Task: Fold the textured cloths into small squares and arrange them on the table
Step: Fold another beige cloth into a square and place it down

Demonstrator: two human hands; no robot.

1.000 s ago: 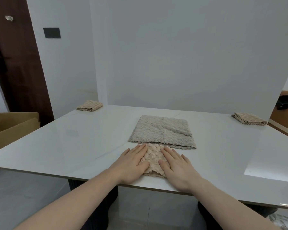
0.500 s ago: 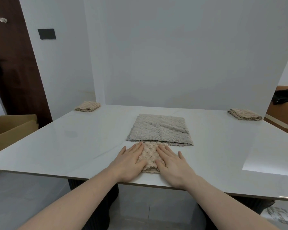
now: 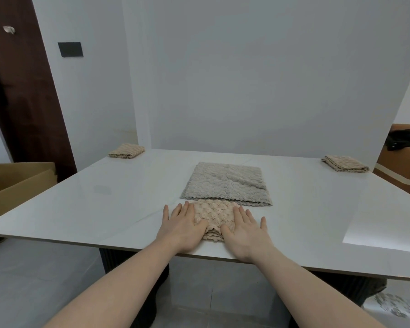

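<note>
Your left hand (image 3: 183, 229) and right hand (image 3: 244, 231) lie flat, fingers spread, gripping nothing, pressing each side of the small folded beige cloth (image 3: 213, 217) near the front edge of the white surface (image 3: 118, 197). It touches the bigger gray cloth (image 3: 226, 183) behind it.

Setting: room in a home, sparsely furnished. Evidence: glossy white stone-look surface (image 3: 128, 197) on a dark ribbed base, plain white walls, dark brown wooden door (image 3: 21, 91), black rectangular wall switch plate (image 3: 70, 49), open brown cardboard box (image 3: 17, 183) on the grey tiled floor (image 3: 33, 280).
</note>
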